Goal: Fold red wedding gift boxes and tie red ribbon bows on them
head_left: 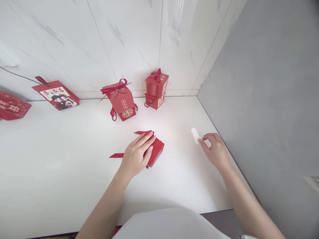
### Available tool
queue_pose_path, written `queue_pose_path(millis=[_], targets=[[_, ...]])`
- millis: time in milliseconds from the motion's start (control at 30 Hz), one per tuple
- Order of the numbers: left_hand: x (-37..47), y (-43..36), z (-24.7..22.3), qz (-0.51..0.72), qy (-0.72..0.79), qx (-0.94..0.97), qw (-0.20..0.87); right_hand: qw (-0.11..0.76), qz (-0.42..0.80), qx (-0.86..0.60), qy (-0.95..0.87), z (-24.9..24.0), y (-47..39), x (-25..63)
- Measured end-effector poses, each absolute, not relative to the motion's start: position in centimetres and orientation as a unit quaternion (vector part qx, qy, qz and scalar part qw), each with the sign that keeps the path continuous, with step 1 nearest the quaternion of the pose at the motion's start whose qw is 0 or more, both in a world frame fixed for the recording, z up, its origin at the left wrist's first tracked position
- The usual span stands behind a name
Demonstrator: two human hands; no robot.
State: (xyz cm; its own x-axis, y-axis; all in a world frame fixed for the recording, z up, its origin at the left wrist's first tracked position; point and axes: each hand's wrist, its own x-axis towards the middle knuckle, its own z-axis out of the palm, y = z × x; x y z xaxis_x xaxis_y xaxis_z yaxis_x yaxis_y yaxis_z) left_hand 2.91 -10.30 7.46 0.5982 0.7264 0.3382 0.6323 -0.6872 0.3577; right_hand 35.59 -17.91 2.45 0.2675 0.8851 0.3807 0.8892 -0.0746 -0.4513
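Note:
My left hand lies over a small red gift box on the white table, its fingers curved across the top and the thumb at the near side. Red ribbon ends stick out to the left from under the hand. To the right, my right hand pinches a crumpled white piece, which looks like tissue or thin paper, between thumb and fingers. It is held apart from the box. The palm covers much of the box's left part.
Against the tiled wall stand red gift boxes with bows, stacked in a left pile and a right pile. Farther left are a tag-shaped red box and another red box. A grey panel borders the table's right edge.

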Motion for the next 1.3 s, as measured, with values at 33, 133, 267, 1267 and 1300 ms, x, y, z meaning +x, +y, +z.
queue_pose_path(millis=[33, 133, 267, 1267, 1300], targets=[[3.0, -10.4, 7.5, 0.23, 0.382, 0.89, 0.093, 0.353, -0.007, -0.687, -0.635, 3.6, -17.7, 33.4], [3.0, -10.4, 7.6, 0.22, 0.38, 0.895, 0.075, 0.384, 0.0, -0.486, -0.785, 5.9, -17.1, 26.9], [2.9, -10.4, 7.4, 0.207, 0.369, 0.904, 0.056, 0.323, -0.06, -0.341, -0.881, 5.2, -16.4, 22.4], [3.9, -10.6, 7.1, 0.213, 0.367, 0.903, 0.07, 0.48, 0.039, -0.543, -0.689, 4.0, -14.3, 26.9], [3.7, -10.6, 7.1, 0.216, 0.361, 0.904, 0.074, 0.477, -0.001, -0.6, -0.643, 4.4, -14.5, 28.4]])
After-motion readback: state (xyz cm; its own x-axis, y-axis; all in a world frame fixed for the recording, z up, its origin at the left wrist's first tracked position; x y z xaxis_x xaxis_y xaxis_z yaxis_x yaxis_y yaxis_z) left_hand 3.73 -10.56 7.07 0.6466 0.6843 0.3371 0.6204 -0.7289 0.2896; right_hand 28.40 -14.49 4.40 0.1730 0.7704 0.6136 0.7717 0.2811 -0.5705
